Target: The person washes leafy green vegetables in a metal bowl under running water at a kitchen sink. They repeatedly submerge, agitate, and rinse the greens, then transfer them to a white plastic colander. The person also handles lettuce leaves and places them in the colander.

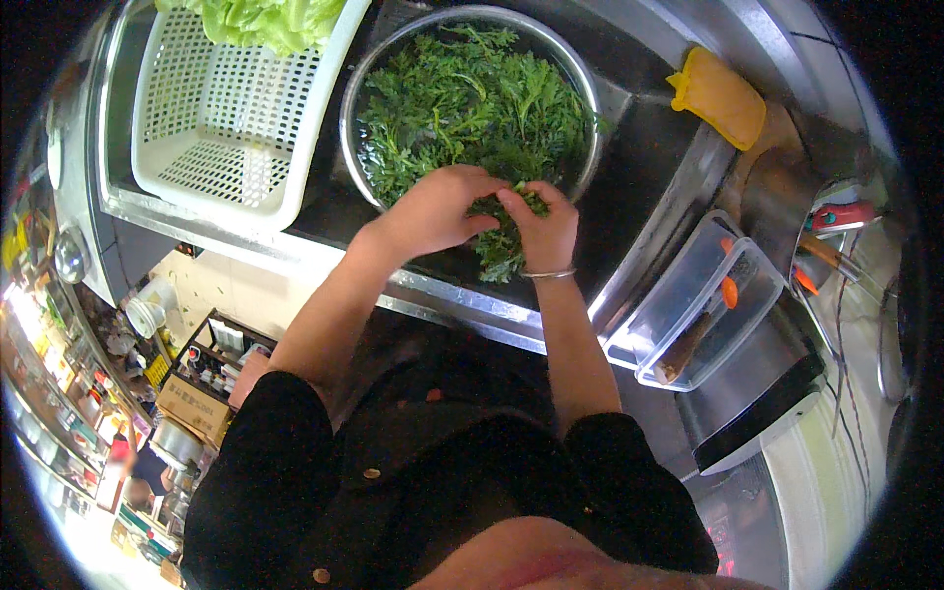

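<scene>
A round steel basin (588,82) full of water and lobed leafy greens (479,96), which look like crown daisy, stands in a metal sink. At its near rim my left hand (442,210) and my right hand (549,225) meet, both pinching one small bunch of the greens (500,251). The bunch's leaves hang down outside the basin, below my fingers; its upper end is partly hidden by them. A bracelet circles my right wrist. Left of the basin sits a white perforated plastic basket (290,188), with pale green lettuce (273,22) at its far end.
The sink's front edge (472,295) runs beneath my forearms. On the right are a yellow soft object (719,96) and a clear plastic tub (700,369) with orange pieces and a brown long piece showing. Lower left, a cardboard box (193,405) and metal pot (177,441) stand; another person is farther back.
</scene>
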The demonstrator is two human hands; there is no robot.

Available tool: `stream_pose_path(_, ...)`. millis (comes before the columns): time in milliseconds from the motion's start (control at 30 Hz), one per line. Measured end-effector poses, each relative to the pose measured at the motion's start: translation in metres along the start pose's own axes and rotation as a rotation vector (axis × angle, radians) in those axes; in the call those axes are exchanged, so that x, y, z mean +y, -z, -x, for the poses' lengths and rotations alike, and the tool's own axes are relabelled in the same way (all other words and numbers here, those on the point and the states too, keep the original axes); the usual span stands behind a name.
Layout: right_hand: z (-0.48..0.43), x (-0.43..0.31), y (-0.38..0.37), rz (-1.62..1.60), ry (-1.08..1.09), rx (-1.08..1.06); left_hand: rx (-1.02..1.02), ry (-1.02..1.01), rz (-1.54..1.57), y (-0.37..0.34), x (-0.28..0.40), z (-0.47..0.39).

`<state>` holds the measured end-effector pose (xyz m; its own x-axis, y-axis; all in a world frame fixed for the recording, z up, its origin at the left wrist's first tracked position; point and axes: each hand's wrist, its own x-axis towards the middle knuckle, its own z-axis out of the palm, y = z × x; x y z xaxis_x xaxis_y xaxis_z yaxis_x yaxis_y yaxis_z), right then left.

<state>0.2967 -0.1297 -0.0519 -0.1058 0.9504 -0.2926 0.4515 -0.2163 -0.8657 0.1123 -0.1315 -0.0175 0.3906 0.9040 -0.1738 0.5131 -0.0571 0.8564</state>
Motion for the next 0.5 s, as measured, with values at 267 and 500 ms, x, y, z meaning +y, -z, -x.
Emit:
stream_pose_path(267,-0.01,0.024,0.001,0.175,-0.104,0.099,0.297,-0.146,-0.559,-0.026,-0.065,-0.095)
stream_pose_path(500,-0.002,0.001,0.012,0.01,-0.008,-0.099,0.334,0.043,-0.492,-0.005,-0.081,-0.08)
